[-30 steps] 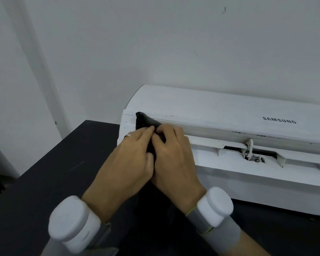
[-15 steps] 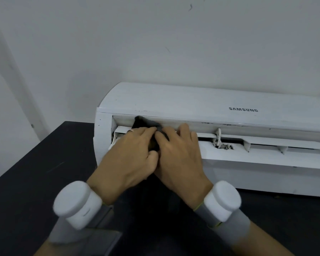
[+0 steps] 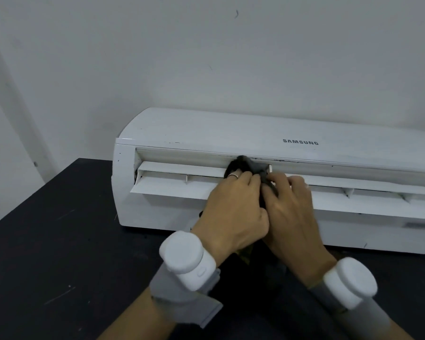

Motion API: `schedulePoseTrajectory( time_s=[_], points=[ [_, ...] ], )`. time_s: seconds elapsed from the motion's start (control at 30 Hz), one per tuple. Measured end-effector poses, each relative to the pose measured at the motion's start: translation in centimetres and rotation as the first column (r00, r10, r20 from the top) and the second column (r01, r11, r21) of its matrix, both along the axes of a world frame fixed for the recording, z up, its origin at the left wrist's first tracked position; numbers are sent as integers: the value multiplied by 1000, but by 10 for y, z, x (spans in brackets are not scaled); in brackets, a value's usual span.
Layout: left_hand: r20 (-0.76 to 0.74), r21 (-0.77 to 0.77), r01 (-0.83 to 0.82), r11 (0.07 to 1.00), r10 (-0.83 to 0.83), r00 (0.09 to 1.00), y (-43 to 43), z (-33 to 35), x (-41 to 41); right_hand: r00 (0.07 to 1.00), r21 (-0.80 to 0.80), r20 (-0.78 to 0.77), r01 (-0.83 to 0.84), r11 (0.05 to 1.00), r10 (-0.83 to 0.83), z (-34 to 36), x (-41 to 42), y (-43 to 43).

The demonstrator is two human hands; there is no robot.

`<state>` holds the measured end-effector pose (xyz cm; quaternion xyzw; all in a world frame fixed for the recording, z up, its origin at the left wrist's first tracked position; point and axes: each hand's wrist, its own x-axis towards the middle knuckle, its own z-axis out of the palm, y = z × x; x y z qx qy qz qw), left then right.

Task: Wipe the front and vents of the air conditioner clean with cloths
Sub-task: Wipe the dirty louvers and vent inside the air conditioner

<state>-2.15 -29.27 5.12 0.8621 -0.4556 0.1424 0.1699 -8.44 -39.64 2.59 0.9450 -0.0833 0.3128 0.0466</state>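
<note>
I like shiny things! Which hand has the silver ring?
The left hand: a silver ring circles one finger. The right hand, blurred, shows no plain ring. Both pinch the dark cloth.

cloth (image 3: pixel 250 165) (left hand (image 3: pixel 233 212), right hand (image 3: pixel 292 213) too) slid right — along vent (image 3: pixel 179 174)

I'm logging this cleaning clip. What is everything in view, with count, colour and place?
wall: one, white, at the back
table: one, black, before the wall
air conditioner: one, white, on the table
vent flap: one, white, open along its front
cloth: one, dark, at the vent slot
wrist devices: two, white on grey bands, one per wrist
left hand: one, holds the cloth
right hand: one, holds the cloth
</note>
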Motion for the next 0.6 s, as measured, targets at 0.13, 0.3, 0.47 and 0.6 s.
schedulePoseTrajectory(
  time_s=[0.13, 0.3, 0.47, 0.6],
  points=[
    [-27, 28, 40, 999, -39, 999, 2, -9, -10, 993, 93, 63, -109, 990, 103, -9, -6, -6],
    [-59, 49, 81, 996, -78, 995, -1, -16, -20, 990, 102, 80, -125, 987, 117, -14, -23, -16],
    [-46, 42, 85, 995, -83, 995, -6, -8, -19, 994, 147, 5, -112, 983, 113, -18, -28, -12],
    [-66, 13, 30, 999, -29, 997, 4, -8, -14, 998, 122, -61, -23, 992, 30, -19, -16, 7]
  ],
)
